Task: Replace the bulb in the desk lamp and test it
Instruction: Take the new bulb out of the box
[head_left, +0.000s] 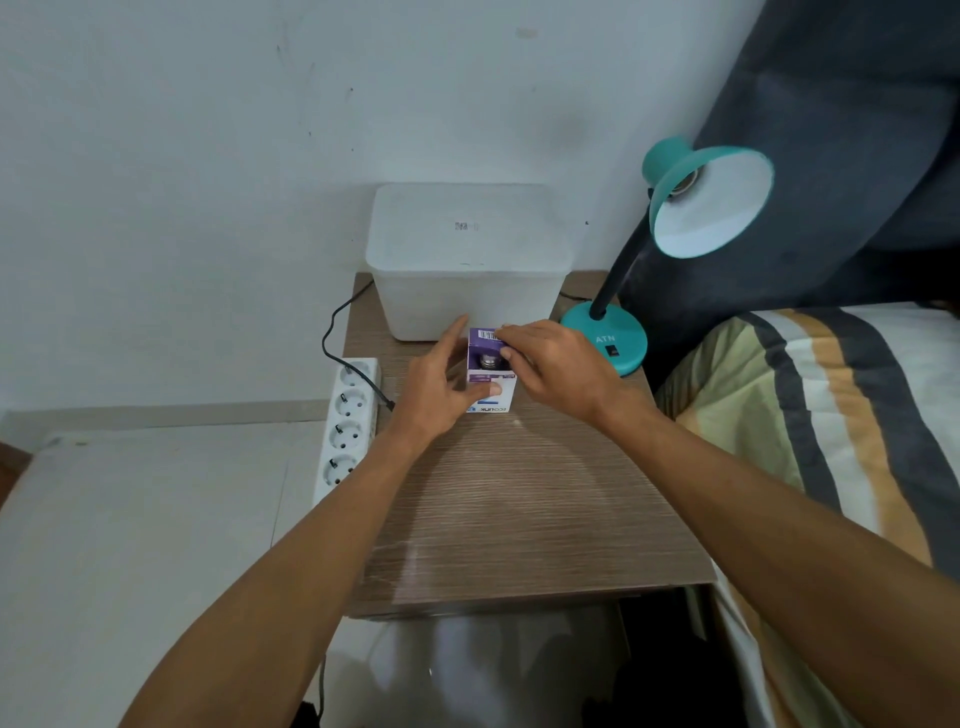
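Bedside table: wood-grain top, set against a white wall, striped bedding along its right edge. Far edge: white lidded bin. Far right corner: teal desk lamp, shade tilted up, socket showing no bulb. Left edge: white power strip. Bulb box: purple and white, upright near the table's middle, top flap open, metal bulb base visible inside. Left hand grips the box's side; right hand pinches the flap.
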